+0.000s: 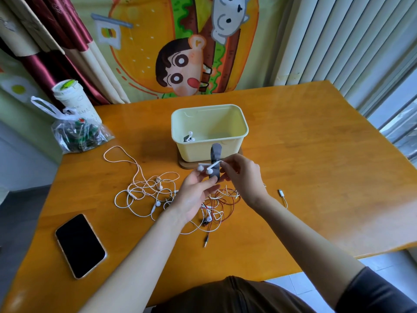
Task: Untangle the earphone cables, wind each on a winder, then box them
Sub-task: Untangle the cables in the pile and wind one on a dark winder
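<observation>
Above the table my left hand point(195, 195) holds a grey winder point(215, 159) upright, with two white earbuds point(205, 168) lying against it. My right hand point(242, 175) pinches the white cable at the winder. Under both hands lies a tangle of white earphone cables point(146, 190) and a red cable point(222, 201), with a jack plug point(205, 241) at the near end. Behind stands a pale yellow box point(209, 132) on a wooden base, and inside it lies one wound earphone point(189, 137).
A black phone point(80, 246) lies face up at the near left. A clear plastic bag point(79, 134) and a white cup point(73, 99) stand at the far left. A loose white plug end point(283, 196) rests right of my right wrist. The orange table's edge point(383, 251) runs near right.
</observation>
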Available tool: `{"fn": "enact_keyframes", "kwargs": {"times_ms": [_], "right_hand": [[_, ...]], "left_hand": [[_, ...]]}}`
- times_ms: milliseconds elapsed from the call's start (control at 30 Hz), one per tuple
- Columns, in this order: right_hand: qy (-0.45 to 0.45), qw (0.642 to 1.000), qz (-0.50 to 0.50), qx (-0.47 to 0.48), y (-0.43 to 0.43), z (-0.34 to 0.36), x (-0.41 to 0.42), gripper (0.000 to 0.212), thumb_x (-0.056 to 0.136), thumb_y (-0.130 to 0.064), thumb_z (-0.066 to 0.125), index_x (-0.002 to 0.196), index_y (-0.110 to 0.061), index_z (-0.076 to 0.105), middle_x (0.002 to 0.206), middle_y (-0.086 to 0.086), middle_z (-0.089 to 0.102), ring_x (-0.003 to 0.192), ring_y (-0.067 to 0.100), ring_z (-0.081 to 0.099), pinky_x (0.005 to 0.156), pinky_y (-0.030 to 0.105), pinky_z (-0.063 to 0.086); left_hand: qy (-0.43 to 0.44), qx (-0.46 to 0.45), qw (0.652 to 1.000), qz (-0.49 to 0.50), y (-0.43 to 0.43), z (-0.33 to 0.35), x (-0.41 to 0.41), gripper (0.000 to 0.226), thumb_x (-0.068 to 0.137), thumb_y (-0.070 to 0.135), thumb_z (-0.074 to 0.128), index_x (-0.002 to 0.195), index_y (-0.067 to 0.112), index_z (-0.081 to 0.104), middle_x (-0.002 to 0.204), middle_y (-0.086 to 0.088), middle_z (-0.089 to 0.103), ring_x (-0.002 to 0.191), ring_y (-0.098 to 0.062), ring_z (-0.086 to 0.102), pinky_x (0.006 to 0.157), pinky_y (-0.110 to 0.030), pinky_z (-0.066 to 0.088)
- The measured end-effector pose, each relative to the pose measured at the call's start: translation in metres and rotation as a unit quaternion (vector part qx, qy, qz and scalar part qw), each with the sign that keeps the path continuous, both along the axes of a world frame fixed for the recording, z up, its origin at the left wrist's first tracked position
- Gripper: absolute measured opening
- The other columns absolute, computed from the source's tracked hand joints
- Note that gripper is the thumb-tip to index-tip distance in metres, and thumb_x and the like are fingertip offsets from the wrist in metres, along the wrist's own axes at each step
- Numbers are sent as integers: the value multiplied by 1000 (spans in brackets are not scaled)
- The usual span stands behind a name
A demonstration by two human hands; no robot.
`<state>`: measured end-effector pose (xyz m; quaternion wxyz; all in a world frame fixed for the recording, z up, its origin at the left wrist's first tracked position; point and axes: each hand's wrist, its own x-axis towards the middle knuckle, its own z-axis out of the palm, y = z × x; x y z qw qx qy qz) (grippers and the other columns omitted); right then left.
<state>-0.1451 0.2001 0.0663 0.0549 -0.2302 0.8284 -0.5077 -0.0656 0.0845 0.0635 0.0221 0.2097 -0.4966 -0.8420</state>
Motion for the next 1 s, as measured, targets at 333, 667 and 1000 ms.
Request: {"fn": "enact_keyframes", "kwargs": {"times_ms": [333,667,1000], "right_hand": [[-2,999,33,9,-9,3,7,9,91,-14,59,90,-7,64,74,-3,65,66,3,63,61,16,51],[35,999,29,-7,-9,4,6,4,90,-12,62,92,-10,62,78,-3,65,71,6,64,66,20,53],[16,1000,15,-13,-5,3,8,7,91,-17,60,86,-14,59,76,1,67,68,12,66,66,33,54]], "left_hand": [[-33,7,997,63,-9,3,-3,9,91,17,59,99,16,64,94,-1,69,86,-16,64,72,-27,49],[-74,65,992,77,-10,3,-2,15,89,14,62,100,2,63,90,-11,65,73,-20,66,66,-24,54],[-72,19,996,49,-9,-5,5,11,89,7,60,100,5,62,88,-10,69,75,-22,68,69,-30,56]]}}
